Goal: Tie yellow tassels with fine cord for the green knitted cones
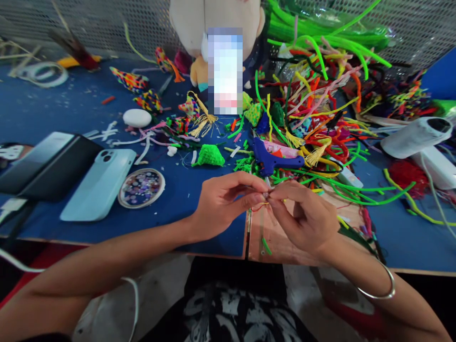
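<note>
Head view puts a thin red-and-yellow thread right between your fingertips — it trails left and down from the pinch, too fine to read further. Your left hand and right hand meet over the table edge, both pinching it, equally near. Just beyond lies a blue glue gun; pipe cleaners heap right, a pale blue phone left, on the blue tabletop.

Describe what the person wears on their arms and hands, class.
Both forearms are bare, with no sleeves showing. The right wrist carries a thin, plain silver bangle. The left hand and right hand wear no gloves, and no rings are visible.
</note>
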